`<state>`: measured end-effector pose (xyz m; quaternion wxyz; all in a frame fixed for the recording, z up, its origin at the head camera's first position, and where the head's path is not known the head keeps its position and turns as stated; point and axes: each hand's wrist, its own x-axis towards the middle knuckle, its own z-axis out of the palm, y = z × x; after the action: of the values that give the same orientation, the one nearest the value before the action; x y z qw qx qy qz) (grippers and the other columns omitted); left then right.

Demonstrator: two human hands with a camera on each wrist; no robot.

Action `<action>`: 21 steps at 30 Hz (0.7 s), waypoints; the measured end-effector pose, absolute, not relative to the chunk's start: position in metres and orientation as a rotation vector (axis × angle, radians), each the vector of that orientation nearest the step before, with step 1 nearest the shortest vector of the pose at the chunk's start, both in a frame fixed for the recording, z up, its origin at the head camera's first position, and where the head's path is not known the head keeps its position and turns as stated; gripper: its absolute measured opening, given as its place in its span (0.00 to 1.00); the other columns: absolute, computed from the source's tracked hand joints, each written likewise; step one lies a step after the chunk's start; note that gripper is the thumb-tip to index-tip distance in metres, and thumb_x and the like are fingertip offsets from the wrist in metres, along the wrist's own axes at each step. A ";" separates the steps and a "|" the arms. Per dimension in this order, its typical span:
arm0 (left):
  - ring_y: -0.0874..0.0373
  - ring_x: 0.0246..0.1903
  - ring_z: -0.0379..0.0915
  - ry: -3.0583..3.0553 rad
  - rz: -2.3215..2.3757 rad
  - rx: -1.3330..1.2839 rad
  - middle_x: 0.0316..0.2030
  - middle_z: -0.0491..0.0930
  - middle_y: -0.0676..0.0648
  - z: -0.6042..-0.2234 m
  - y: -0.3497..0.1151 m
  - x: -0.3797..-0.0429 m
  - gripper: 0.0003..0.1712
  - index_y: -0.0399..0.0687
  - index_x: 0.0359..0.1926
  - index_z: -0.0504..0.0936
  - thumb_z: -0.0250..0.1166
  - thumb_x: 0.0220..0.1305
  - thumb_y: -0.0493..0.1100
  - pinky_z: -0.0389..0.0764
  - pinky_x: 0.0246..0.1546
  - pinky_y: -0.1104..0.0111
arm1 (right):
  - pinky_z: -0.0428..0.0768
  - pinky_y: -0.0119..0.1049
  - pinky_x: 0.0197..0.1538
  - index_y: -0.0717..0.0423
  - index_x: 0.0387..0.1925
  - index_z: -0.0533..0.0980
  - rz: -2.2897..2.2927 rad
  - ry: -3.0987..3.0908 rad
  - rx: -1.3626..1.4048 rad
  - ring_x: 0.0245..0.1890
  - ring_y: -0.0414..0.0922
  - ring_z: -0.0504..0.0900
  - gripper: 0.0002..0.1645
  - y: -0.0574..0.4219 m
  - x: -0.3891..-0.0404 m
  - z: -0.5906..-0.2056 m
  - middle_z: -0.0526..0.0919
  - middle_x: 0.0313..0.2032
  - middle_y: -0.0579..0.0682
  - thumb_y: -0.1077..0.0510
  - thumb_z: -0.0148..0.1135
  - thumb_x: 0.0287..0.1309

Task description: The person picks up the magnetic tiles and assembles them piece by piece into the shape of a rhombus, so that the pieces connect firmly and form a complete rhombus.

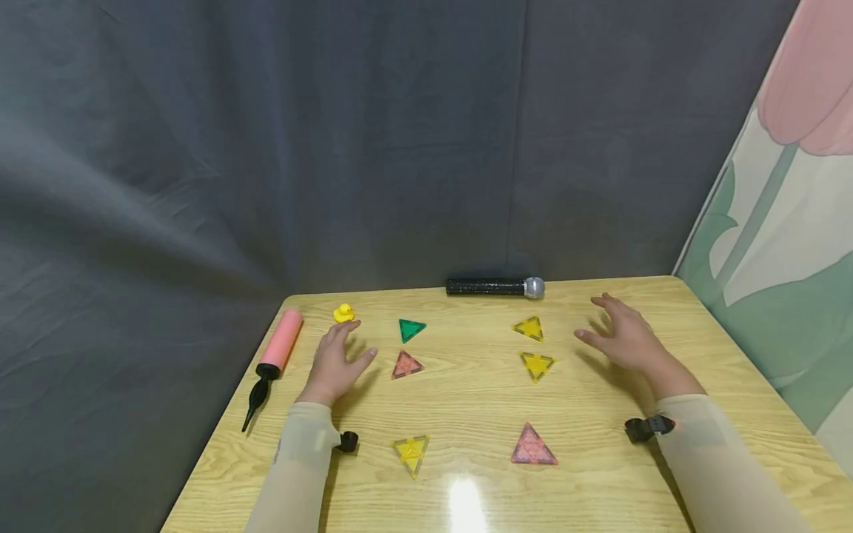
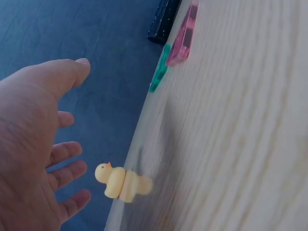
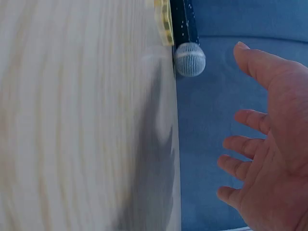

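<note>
My left hand point(image 1: 335, 365) hovers over the left part of the table, fingers spread and holding nothing. Just beyond its fingertips sits a small yellow rubber duck point(image 1: 343, 313). To its right lie a green triangle tile point(image 1: 410, 329) and a red triangle tile point(image 1: 406, 365). My right hand point(image 1: 625, 337), also holding nothing, is raised above the right side with thumb and fingers apart. Two yellow triangle tiles, one farther back point(image 1: 530, 328) and one nearer point(image 1: 536, 364), are left of it. In the right wrist view the microphone head point(image 3: 190, 59) shows beyond the thumb.
A black microphone point(image 1: 486, 286) with a silver head lies along the table's back edge. At the left edge is a pink and black hand pump point(image 1: 280, 342). Nearer the front lie another yellow triangle tile point(image 1: 412, 453) and a pink one point(image 1: 532, 446). A dark curtain point(image 1: 400, 148) hangs behind.
</note>
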<state>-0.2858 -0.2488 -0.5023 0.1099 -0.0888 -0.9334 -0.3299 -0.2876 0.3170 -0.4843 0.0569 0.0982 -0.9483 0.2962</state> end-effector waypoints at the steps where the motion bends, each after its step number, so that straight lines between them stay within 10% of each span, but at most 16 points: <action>1: 0.39 0.71 0.61 -2.744 -0.975 -0.265 0.74 0.63 0.45 -0.503 -0.248 -0.285 0.43 0.52 0.77 0.68 0.69 0.68 0.64 0.67 0.67 0.37 | 0.52 0.77 0.69 0.68 0.78 0.56 0.917 -2.880 0.300 0.74 0.78 0.50 0.57 0.315 -0.288 -0.483 0.49 0.78 0.75 0.34 0.66 0.68; 21: 0.42 0.70 0.65 -2.786 -1.194 -0.324 0.72 0.67 0.44 -0.516 -0.225 -0.271 0.40 0.50 0.77 0.68 0.72 0.70 0.53 0.69 0.69 0.44 | 0.55 0.71 0.73 0.62 0.80 0.57 1.151 -2.884 0.413 0.76 0.72 0.53 0.49 0.272 -0.304 -0.475 0.54 0.78 0.71 0.41 0.66 0.71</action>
<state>-0.2707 -0.2253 -0.5165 0.0466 -0.1062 -0.9130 -0.3911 -0.3037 0.2722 -0.4751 0.0044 0.1319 -0.9207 0.3674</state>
